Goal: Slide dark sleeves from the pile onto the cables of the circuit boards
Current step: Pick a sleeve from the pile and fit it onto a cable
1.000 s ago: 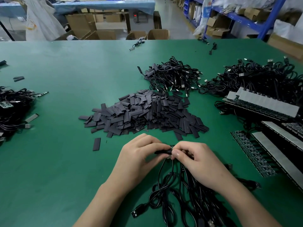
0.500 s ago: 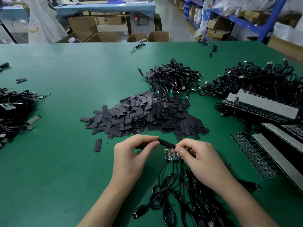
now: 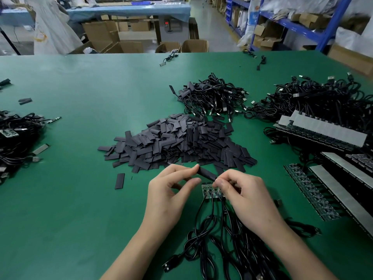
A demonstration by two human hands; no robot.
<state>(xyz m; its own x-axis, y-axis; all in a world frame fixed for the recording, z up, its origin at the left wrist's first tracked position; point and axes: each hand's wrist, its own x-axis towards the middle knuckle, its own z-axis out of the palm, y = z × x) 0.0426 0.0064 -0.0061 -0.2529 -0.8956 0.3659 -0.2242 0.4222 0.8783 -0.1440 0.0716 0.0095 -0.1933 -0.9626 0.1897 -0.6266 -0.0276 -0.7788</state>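
A dark sleeve (image 3: 207, 174) slants between my two hands just above the table. My left hand (image 3: 171, 190) pinches its upper left end with thumb and fingertips. My right hand (image 3: 242, 190) pinches its lower right end. Directly below lie small green circuit boards (image 3: 211, 190) in a row, their black cables (image 3: 212, 239) running toward me in a tangle. The big pile of flat dark sleeves (image 3: 181, 142) lies just beyond my hands on the green table (image 3: 80, 199).
Heaps of black USB cables (image 3: 214, 96) lie behind the pile and at the right (image 3: 323, 96). Rows of boards (image 3: 323, 132) fill the right side. More cabled boards (image 3: 14, 136) sit at the left edge. A lone sleeve (image 3: 119, 180) lies left of my hands.
My hands have drawn apart and lifted slightly. The sleeve, earlier hidden between my fingertips, now shows stretched between both hands above the boards.
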